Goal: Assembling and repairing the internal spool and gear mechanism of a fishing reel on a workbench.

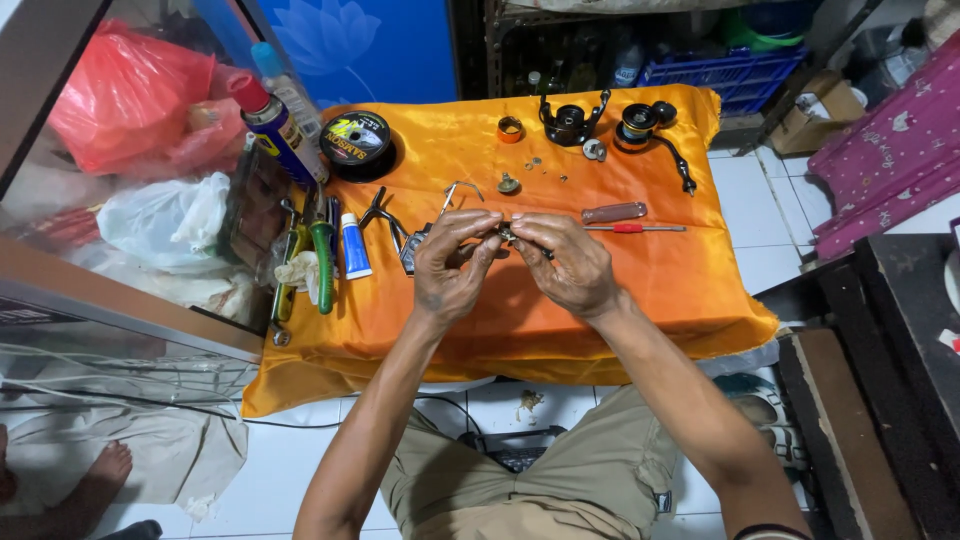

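Observation:
My left hand (450, 265) and my right hand (565, 262) meet above an orange cloth (660, 290) that covers a low table. Both pinch one small dark metal part (507, 234) between their fingertips. Most of the part is hidden by my fingers. On the cloth's far side lie a black fishing reel body (572, 122), a black spool with a handle (645, 125), an orange ring (510, 128) and several small metal bits (535, 165).
A screwdriver with a red grip (630, 228) and a brown handle (613, 212) lie right of my hands. Left are pliers (385, 220), a blue-and-white tube (352, 245), green-handled tools (320, 260), a line spool (356, 140) and a spray can (275, 125). Plastic bags crowd the left.

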